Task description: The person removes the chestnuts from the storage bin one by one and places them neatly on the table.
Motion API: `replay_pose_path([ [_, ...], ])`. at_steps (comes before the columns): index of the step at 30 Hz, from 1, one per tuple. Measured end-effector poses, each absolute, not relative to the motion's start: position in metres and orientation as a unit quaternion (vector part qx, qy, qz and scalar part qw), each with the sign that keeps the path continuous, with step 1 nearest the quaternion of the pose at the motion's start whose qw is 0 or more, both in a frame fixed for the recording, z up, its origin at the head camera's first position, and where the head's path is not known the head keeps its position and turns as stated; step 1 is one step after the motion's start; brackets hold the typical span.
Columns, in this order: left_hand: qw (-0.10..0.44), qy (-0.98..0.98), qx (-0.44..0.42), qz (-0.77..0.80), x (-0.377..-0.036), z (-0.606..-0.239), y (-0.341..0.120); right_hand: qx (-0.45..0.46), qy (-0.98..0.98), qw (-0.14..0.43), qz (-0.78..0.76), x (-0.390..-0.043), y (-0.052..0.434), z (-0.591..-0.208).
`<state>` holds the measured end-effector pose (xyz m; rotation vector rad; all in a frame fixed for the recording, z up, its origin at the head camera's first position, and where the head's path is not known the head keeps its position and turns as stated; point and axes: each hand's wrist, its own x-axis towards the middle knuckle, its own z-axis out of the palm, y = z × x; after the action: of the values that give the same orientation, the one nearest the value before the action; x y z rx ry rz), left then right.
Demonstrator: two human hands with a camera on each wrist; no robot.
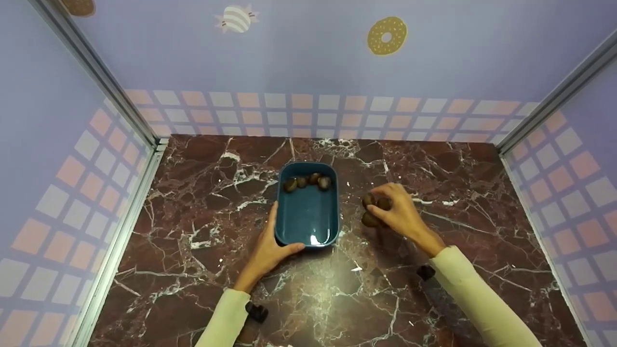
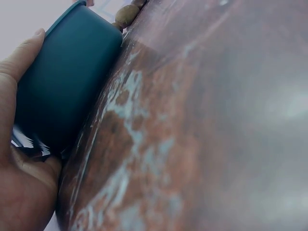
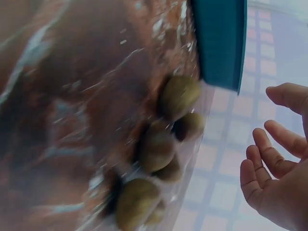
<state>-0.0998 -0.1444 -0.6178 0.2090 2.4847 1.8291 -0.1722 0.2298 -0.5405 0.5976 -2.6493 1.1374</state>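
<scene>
A deep teal rectangular tray (image 1: 308,212) stands on the table, with several small, rounded brown pieces (image 1: 324,182) along its far end. My left hand (image 1: 270,246) holds the tray's near left corner, fingers along the side and thumb at the front wall. In the left wrist view that hand (image 2: 24,178) spans the tray's wall (image 2: 72,72). Right of the tray, my right hand (image 1: 404,214) is over a cluster of similar pieces (image 1: 370,220). The right wrist view has this hand (image 3: 279,168) with loosely bent fingers, apart from several greenish-brown, blurred pieces (image 3: 180,96); their kind is unclear.
Glossy dark red marbled stone forms the tabletop (image 1: 217,193). A lilac back wall (image 1: 308,62) with pink and white squares encloses the far side, and matching panels stand left and right. Dark wrist cameras (image 1: 257,312) are worn at both cuffs.
</scene>
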Motion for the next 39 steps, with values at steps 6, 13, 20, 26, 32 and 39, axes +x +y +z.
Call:
replay_pose_path([
  [6, 0.022, 0.808, 0.068, 0.585, -0.100, -0.617, -0.146, 0.244, -0.897, 0.083, 0.359, -0.183, 0.203, -0.534],
  [13, 0.029, 0.801, 0.071, 0.594, -0.099, -0.618, -0.146, 0.261, -0.895, 0.049, 0.360, -0.195, 0.181, -0.534],
  [20, 0.015, 0.796, 0.077, 0.600, -0.099, -0.618, -0.145, 0.279, -0.892, 0.032, 0.353, -0.210, 0.164, -0.534],
  [26, 0.018, 0.797, 0.080, 0.599, -0.101, -0.618, -0.144, 0.280, -0.891, 0.017, 0.357, -0.220, 0.154, -0.533],
  [32, 0.021, 0.794, 0.087, 0.601, -0.102, -0.619, -0.143, 0.283, -0.891, 0.010, 0.353, -0.224, 0.145, -0.538],
  [39, 0.023, 0.797, 0.086, 0.597, -0.100, -0.620, -0.146, 0.291, -0.890, 0.020, 0.351, -0.231, 0.130, -0.542],
])
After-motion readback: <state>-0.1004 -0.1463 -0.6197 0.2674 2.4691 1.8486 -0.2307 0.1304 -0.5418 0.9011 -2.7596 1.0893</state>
